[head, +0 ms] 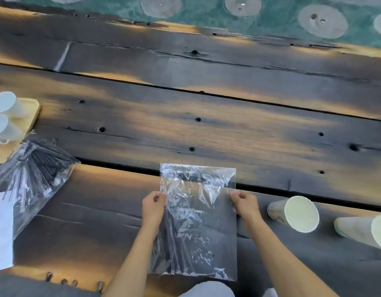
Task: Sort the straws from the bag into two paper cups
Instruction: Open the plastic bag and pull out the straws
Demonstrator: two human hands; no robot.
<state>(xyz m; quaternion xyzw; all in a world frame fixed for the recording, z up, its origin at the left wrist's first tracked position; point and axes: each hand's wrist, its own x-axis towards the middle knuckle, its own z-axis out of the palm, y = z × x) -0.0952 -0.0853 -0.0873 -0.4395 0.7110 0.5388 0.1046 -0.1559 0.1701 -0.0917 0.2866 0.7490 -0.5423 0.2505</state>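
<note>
A clear plastic bag [198,221] lies flat on the dark wooden bench [206,129], near its front edge, with black straws [174,243] showing through along its left side. The left hand [153,209] pinches the bag's left edge, its fingers [161,195] closed tight on the plastic, and the right hand [246,207] does the same on the right edge, fingers closed on the film just below the folded top flap. To the right of the bag two paper cups stand on the bench, mouths turned toward the camera: the nearer cup [296,214] just beside the right hand, the farther cup [365,231] at the frame's right edge, the two apart from each other. At far left a second, larger clear bag [28,185] filled with black straws lies on the bench, a white label on its lower part. Behind it a light wooden tray [32,110] holds white cups [7,112].
</note>
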